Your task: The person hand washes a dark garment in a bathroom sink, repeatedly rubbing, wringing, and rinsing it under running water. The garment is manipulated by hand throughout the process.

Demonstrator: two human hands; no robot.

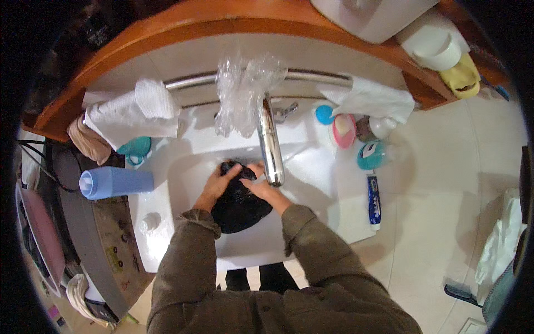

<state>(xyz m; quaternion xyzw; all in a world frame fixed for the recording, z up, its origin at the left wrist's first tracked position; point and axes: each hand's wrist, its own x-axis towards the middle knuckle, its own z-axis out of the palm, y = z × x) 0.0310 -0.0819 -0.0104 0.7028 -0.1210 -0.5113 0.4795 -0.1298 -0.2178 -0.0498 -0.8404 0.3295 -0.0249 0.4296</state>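
Note:
A black piece of cloth (pixel 240 208) hangs bunched in the basin of the white sink (pixel 187 150), its lower part spread towards me. My left hand (pixel 217 183) grips its upper left edge, thumb on top. My right hand (pixel 263 190) holds the upper right of the cloth, some of its fingers hidden by the chrome faucet (pixel 272 146). The faucet's spout end is right beside my right hand. Whether water is running cannot be made out.
Clear plastic wrap (pixel 246 96) hangs behind the faucet. A blue bottle (pixel 119 182) lies or stands on the left rim. On the right are a pink soap dish (pixel 344 131), a teal bottle (pixel 371 155) and a toothpaste tube (pixel 374 202). White towels (pixel 133 110) drape over the rail (pixel 192 81).

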